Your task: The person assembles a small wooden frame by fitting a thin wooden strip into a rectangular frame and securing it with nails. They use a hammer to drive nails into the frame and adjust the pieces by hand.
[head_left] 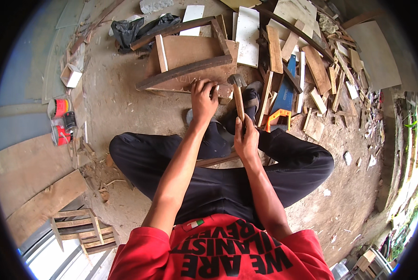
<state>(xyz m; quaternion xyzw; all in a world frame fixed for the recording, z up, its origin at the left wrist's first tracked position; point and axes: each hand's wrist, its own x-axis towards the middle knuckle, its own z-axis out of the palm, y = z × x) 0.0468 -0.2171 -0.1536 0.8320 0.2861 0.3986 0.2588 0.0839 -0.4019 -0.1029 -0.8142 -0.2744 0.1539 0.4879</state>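
My right hand (pixel 246 140) is wrapped round the wooden handle of a claw hammer (pixel 239 103), which stands nearly upright in the view. Its dark metal head is close to the end of a brown wooden piece. Just left of it, my left hand (pixel 204 100) has its fingers curled at the near edge of a wooden assembly (pixel 190 51). Whatever those fingers pinch, if anything, is hidden or too small to name. The assembly has a brown panel with dark wooden bars, one of them curved, and a pale strip across its left side.
A blue handsaw (pixel 285 95) with an orange handle lies among wood offcuts (pixel 316 70) at the right. Black plastic bags (pixel 129 32) sit beyond the assembly. Cans (pixel 61 121) stand at the left, above a slatted wooden piece (pixel 80 228). My crossed legs surround the near floor.
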